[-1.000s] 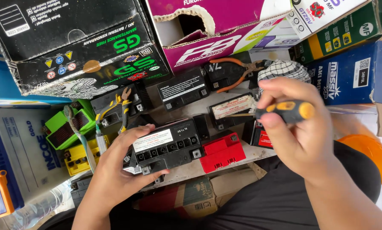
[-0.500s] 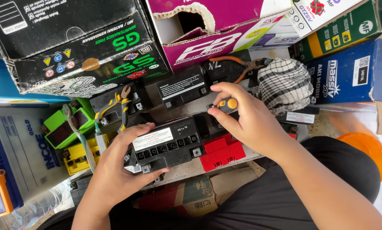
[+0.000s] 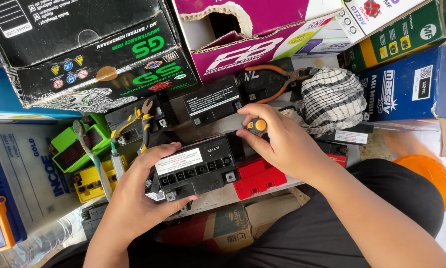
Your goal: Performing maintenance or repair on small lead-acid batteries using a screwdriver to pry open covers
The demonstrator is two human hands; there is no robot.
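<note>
My left hand (image 3: 133,196) grips the left end of a small black motorcycle battery (image 3: 195,168) with a white label, which rests on a bench. My right hand (image 3: 277,141) holds a screwdriver with an orange and black handle (image 3: 256,126) upright just right of the battery's back edge; its shaft is hidden by my fingers. A red plastic part (image 3: 258,177) lies under my right wrist beside the battery.
Other black batteries (image 3: 210,103) stand behind. Pliers with yellow grips (image 3: 133,124) and orange-handled pliers (image 3: 277,79) lie on them. A checked cloth (image 3: 332,99) sits right. Green (image 3: 79,146) and yellow (image 3: 91,181) batteries are left. Cardboard boxes (image 3: 99,54) ring the bench.
My right hand has carried the screwdriver from the right, down and left, to the back edge of the battery. My left hand has stayed on the battery.
</note>
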